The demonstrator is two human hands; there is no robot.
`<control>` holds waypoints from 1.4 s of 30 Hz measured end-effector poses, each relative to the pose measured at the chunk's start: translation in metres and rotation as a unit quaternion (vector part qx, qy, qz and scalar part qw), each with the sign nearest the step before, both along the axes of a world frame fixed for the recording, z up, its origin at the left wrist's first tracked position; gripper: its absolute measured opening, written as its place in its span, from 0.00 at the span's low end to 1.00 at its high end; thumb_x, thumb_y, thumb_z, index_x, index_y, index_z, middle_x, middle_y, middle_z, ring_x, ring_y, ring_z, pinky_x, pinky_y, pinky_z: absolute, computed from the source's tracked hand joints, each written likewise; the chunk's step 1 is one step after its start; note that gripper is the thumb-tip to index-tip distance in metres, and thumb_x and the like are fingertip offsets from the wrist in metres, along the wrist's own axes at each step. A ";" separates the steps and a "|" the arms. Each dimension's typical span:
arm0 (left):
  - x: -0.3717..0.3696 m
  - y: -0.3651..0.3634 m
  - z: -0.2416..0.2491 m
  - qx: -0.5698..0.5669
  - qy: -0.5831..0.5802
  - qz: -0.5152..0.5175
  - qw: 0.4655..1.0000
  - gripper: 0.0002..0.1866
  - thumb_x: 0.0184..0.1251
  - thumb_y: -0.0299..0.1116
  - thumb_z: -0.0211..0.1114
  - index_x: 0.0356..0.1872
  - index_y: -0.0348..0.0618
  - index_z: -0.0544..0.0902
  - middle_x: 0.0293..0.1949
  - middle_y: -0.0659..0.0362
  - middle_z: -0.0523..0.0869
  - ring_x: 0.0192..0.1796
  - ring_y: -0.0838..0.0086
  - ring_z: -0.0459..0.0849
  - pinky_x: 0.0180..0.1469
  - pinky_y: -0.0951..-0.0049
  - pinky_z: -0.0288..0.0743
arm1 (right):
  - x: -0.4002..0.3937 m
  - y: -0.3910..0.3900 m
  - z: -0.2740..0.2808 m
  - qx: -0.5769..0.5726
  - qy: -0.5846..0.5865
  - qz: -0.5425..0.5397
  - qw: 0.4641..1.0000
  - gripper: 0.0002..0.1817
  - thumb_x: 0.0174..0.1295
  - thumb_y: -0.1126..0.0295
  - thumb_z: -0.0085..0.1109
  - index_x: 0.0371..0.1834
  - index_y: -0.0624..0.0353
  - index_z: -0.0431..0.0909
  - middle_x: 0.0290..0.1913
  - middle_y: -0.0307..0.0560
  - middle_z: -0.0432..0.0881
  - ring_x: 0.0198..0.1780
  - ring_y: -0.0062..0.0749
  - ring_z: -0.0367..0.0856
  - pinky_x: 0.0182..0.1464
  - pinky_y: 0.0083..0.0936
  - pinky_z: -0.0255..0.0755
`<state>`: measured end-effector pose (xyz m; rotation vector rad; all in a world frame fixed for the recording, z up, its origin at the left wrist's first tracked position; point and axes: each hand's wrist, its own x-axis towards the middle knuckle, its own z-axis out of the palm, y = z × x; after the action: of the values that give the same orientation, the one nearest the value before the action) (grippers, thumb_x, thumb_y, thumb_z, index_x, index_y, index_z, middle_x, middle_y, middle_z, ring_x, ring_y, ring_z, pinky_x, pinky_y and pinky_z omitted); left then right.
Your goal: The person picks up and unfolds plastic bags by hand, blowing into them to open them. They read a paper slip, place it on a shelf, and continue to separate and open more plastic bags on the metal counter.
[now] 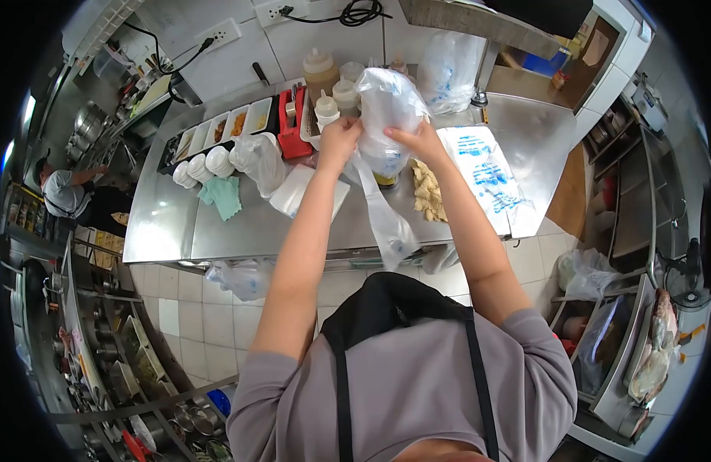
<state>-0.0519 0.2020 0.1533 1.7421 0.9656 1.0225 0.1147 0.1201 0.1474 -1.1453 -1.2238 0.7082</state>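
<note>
A translucent white plastic bag (389, 100) with blue print stands upright between my hands over the steel counter. My left hand (342, 140) pinches its left edge. My right hand (419, 142) grips the right side, thumb across the front. From the bag a long plastic strip (384, 219) hangs down past the counter's front edge. Just below the bag a bit of something yellow-green (386, 182) shows; most of it is hidden. A crumpled tan cloth (427, 192) lies near my right wrist. White squeeze bottles (326, 106) stand beyond my left hand.
On the left are a condiment tray (222, 127), stacked white lids (218, 162), a green cloth (221, 197) and a red holder (294, 127). Printed plastic bags (482, 169) lie flat to the right. Shelves flank the aisle; another person (67, 192) works at far left.
</note>
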 end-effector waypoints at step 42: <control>-0.059 -0.101 0.057 -0.048 -0.018 -0.492 0.869 0.10 0.60 0.34 0.66 0.22 0.43 0.80 0.28 0.64 0.80 0.25 0.86 0.74 0.26 0.84 0.68 | -0.032 -0.107 0.087 0.118 0.259 0.274 0.919 0.08 0.61 0.68 0.58 0.29 0.61 0.73 0.27 0.41 0.78 0.32 0.26 0.77 0.47 0.31 0.72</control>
<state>-0.1105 0.1014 0.2102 1.7714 0.0095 0.3133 0.0828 0.0132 0.2339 -0.3569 -1.1276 1.1608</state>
